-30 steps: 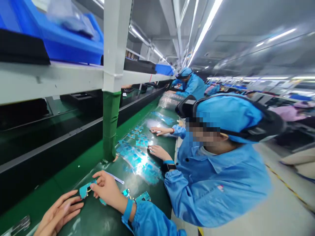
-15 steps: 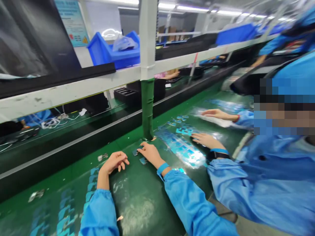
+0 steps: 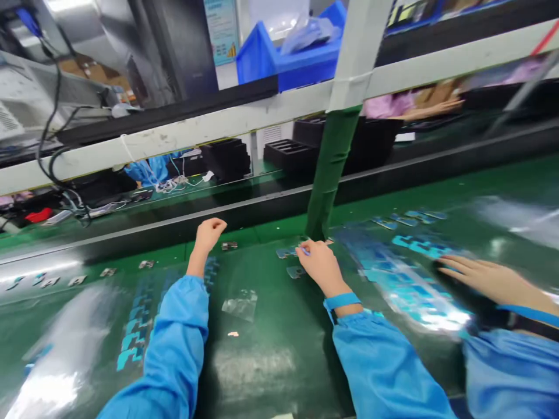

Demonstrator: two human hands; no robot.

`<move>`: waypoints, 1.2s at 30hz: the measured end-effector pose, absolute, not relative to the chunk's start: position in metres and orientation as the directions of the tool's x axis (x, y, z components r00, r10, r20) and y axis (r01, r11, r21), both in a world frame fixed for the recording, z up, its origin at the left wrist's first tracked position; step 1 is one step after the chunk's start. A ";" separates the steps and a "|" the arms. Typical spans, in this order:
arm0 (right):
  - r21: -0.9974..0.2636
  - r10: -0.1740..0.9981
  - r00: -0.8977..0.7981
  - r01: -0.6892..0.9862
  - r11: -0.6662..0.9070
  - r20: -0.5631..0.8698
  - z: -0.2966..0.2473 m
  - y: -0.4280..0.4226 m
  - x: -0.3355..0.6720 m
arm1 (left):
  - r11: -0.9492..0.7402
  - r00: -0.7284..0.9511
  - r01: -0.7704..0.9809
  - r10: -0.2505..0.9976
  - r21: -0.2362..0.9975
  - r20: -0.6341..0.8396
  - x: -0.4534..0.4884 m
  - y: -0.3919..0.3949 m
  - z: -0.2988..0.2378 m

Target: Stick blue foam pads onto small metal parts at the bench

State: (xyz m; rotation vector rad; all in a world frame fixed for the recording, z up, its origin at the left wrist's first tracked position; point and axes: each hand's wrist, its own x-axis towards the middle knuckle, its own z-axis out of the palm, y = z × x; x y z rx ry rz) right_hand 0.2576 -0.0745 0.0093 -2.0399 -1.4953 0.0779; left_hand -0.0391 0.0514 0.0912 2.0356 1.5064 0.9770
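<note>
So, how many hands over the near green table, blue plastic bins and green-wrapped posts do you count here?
Hands over the near green table: 3 (left hand, right hand, co-worker's hand)
Blue plastic bin on the shelf: 1
Green-wrapped upright post: 1
Total: 5

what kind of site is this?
Most likely an electronics assembly line: a long green bench beside a conveyor belt, small metal parts laid out in a row, blue bins on the rack, workers in blue smocks.
</note>
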 end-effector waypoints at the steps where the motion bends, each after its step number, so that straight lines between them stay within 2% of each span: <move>1: -0.484 0.892 0.333 0.861 -0.155 0.307 0.007 -0.075 0.249 | -0.316 0.210 0.693 0.948 0.647 0.239 -0.044 0.057 0.085; 5: -0.445 0.917 0.191 0.896 -0.017 0.350 0.004 -0.076 0.218 | -0.275 0.293 0.829 0.955 0.486 0.040 -0.051 0.070 0.051; 9: -0.422 0.932 0.004 0.892 0.159 0.361 0.005 -0.079 0.200 | -0.245 0.286 0.892 0.957 0.379 -0.056 -0.049 0.072 0.028; 12: -0.419 0.927 -0.136 0.862 0.285 0.349 0.006 -0.084 0.184 | -0.282 0.329 0.884 0.942 0.374 -0.068 -0.049 0.075 0.026; 18: -0.379 0.861 -0.432 0.774 0.507 0.270 -0.005 -0.101 0.157 | -0.314 0.360 0.826 0.933 0.467 -0.010 -0.068 0.061 0.049; 22: -0.343 0.860 -0.502 0.794 0.502 0.096 -0.018 -0.103 0.159 | -0.318 0.350 0.788 0.936 0.527 0.042 -0.098 -0.018 0.065; 24: -0.358 0.861 -0.504 0.793 0.492 0.069 -0.022 -0.099 0.163 | -0.339 0.360 0.780 0.930 0.526 0.065 -0.111 -0.077 0.063; 26: -0.386 0.872 -0.476 0.787 0.481 0.117 -0.023 -0.093 0.166 | -0.355 0.349 0.804 0.931 0.477 0.105 -0.120 -0.133 0.055; 29: -0.473 0.897 -0.372 0.763 0.441 0.238 -0.019 -0.086 0.170 | -0.365 0.379 0.836 0.924 0.410 0.051 -0.126 -0.190 0.043; 31: -0.597 0.930 -0.245 0.715 0.364 0.272 -0.012 -0.087 0.171 | -0.336 0.388 0.823 0.922 0.458 -0.021 -0.124 -0.204 0.042; 33: -0.703 0.946 -0.157 0.637 0.317 0.284 -0.004 -0.093 0.167 | -0.244 0.353 0.760 0.933 0.602 -0.068 -0.119 -0.203 0.047; 34: -0.723 0.939 -0.157 0.603 0.338 0.307 -0.001 -0.099 0.162 | -0.174 0.322 0.690 0.943 0.702 -0.084 -0.116 -0.200 0.051; 36: -0.675 0.876 -0.250 0.561 0.479 0.413 0.005 -0.115 0.146 | -0.048 0.260 0.471 0.962 0.881 -0.087 -0.112 -0.189 0.060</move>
